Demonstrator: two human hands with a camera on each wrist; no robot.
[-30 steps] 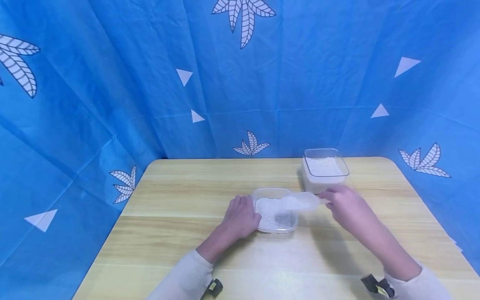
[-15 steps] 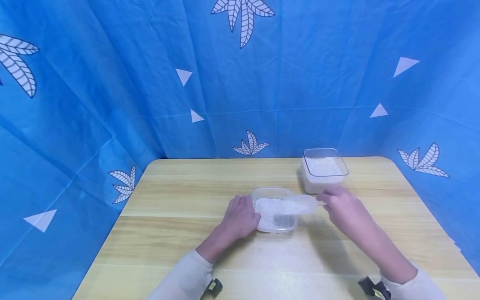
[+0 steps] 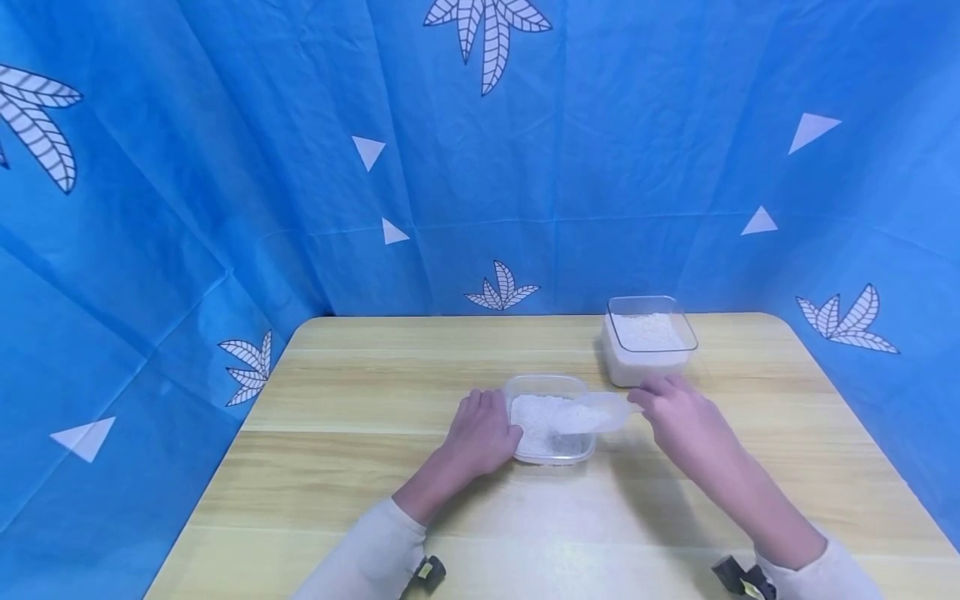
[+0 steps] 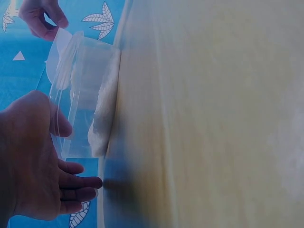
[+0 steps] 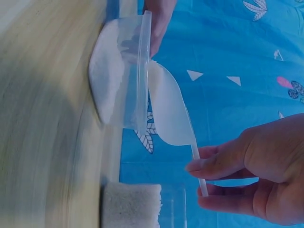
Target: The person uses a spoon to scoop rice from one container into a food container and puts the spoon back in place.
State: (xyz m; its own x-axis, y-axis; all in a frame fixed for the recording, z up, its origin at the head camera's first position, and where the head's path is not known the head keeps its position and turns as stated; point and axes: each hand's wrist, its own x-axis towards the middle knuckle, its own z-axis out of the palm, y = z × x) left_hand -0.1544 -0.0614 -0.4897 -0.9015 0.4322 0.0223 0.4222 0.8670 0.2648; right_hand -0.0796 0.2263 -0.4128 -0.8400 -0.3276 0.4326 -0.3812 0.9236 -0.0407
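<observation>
A clear plastic food container (image 3: 551,456) partly filled with white grains like rice (image 3: 532,417) stands mid-table. My left hand (image 3: 483,433) holds its left side, thumb at the rim (image 4: 59,123) and the other fingers along the outer wall. My right hand (image 3: 682,421) pinches the thin handle of a translucent scoop (image 5: 168,109) between thumb and fingers. The scoop bears white grains, and its bowl reaches over the container's right rim, tipped toward the inside. In the right wrist view the scoop's tip lies right at the container's rim.
A taller clear square container (image 3: 648,362), filled with the same white grains, stands at the back right, just beyond my right hand. The wooden table (image 3: 360,383) ends at a blue patterned curtain (image 3: 450,167).
My right hand has moved slightly left and down with the scoop, whose bowl now tips further over the container. My left hand stays in place at the container.
</observation>
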